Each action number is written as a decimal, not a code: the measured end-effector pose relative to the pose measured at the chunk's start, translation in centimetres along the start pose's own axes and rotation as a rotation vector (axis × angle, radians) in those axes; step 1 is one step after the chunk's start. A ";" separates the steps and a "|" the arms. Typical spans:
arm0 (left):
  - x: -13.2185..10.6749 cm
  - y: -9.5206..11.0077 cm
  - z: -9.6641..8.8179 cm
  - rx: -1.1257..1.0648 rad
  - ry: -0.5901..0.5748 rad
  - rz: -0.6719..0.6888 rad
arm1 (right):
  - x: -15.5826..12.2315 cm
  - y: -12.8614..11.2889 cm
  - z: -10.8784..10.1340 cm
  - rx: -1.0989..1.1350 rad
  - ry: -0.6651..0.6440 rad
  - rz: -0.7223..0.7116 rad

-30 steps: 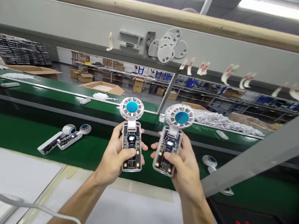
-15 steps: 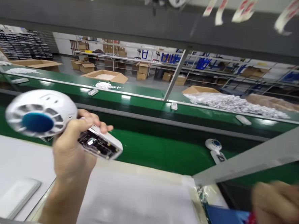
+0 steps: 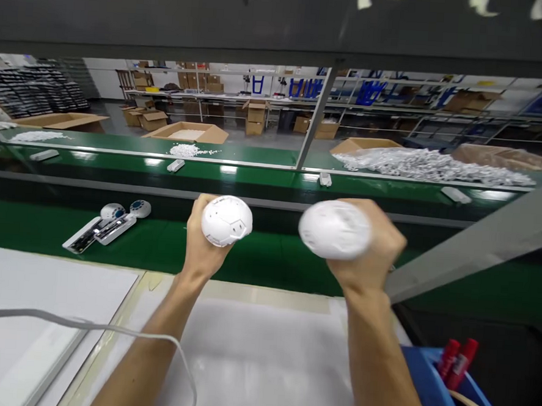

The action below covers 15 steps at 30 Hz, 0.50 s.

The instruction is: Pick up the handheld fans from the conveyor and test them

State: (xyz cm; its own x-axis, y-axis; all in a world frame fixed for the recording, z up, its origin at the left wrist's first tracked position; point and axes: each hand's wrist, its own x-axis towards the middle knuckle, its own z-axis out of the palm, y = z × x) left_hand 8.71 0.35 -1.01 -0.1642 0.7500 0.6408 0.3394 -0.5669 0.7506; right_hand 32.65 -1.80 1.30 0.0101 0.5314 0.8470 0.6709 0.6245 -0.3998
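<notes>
My left hand (image 3: 204, 248) is wrapped round a white device with a rounded oval head (image 3: 226, 221); its head points toward me and hides the rest. To its right, my right hand (image 3: 367, 249) grips a similar white device (image 3: 335, 229), smeared by motion. Both hands are raised above the green conveyor belt (image 3: 272, 258), apart from each other. Farther left on the belt lie two more such devices, a white device with an exposed circuit board in its handle (image 3: 83, 235) and another white device (image 3: 116, 228) overlapping it.
A white-covered worktop (image 3: 271, 356) lies below my arms, with a grey cable (image 3: 107, 328) across its left side. At right are a slanting metal post (image 3: 479, 252) and a blue bin (image 3: 429, 384) with red marker-like sticks (image 3: 460, 365). White parts (image 3: 438, 166) lie heaped beyond the belt.
My left hand has moved right. My right hand has come up from the lower right and now holds a device. Two devices now show on the belt at left; the one at right no longer shows there.
</notes>
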 end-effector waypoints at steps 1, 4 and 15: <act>-0.1 -0.3 0.2 0.017 -0.043 0.009 | 0.3 0.3 0.8 -0.037 0.029 -0.034; -0.2 -0.7 0.6 0.014 -0.112 0.039 | 0.5 1.0 2.1 -0.087 0.028 -0.082; -0.1 -2.8 1.9 -0.027 -0.278 -0.402 | -1.3 5.1 5.0 0.134 -0.227 0.663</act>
State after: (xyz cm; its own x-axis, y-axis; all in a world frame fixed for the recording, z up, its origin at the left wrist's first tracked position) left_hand 9.57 2.49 -3.52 -0.0223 0.9718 0.2349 0.2750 -0.2199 0.9359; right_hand 32.35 3.54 -3.59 0.2197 0.9206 0.3229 0.4800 0.1862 -0.8573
